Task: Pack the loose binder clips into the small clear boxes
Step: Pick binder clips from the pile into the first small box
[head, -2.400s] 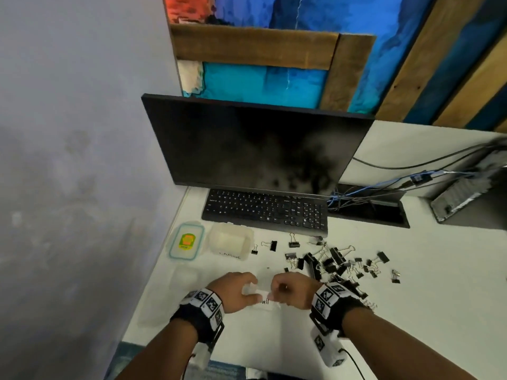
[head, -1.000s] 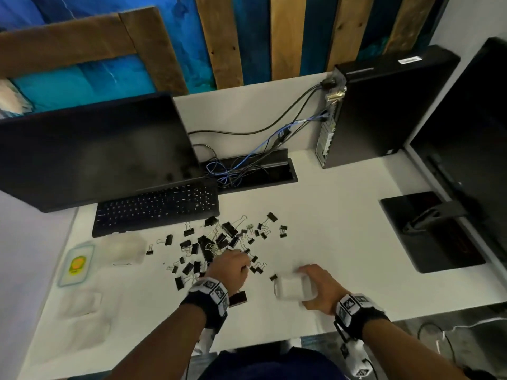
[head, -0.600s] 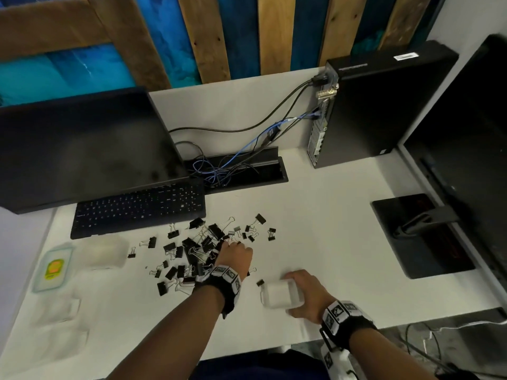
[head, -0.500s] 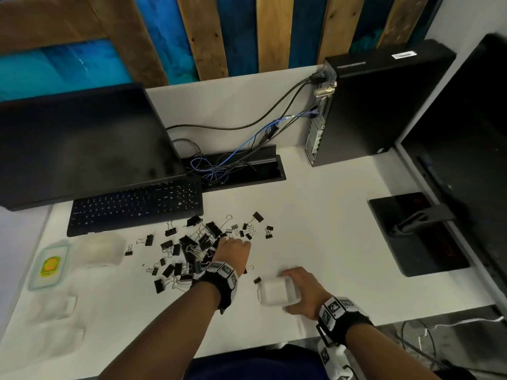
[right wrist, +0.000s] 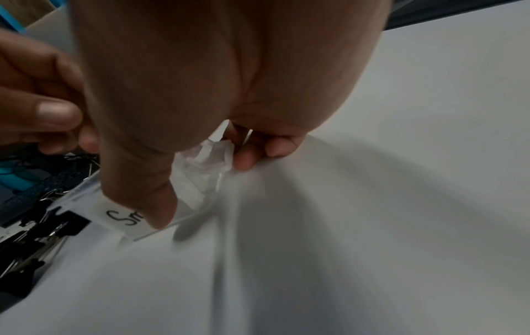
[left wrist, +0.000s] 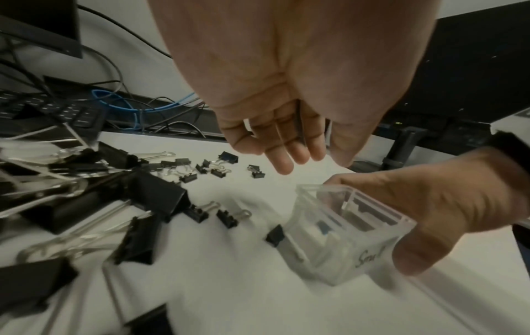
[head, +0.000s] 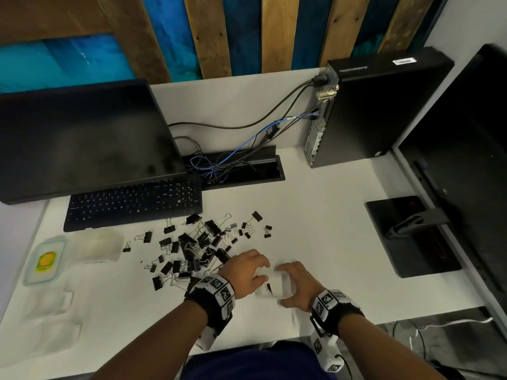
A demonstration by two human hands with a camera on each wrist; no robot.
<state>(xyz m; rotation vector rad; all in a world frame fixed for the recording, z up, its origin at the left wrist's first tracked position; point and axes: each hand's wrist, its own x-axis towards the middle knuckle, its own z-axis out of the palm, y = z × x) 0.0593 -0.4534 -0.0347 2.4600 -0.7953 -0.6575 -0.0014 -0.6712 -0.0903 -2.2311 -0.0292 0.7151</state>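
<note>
Clear box (left wrist: 341, 229) in curled right hand (left wrist: 447, 204); left hand (left wrist: 286, 127) loosely spread above.

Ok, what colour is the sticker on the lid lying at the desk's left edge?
Yellow with a red centre, on the lid; the head view shows it best.

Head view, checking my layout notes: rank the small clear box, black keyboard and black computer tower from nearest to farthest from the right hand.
1. Small clear box, gripped by the right hand.
2. Black keyboard, far-left.
3. Black computer tower, back right.
</note>
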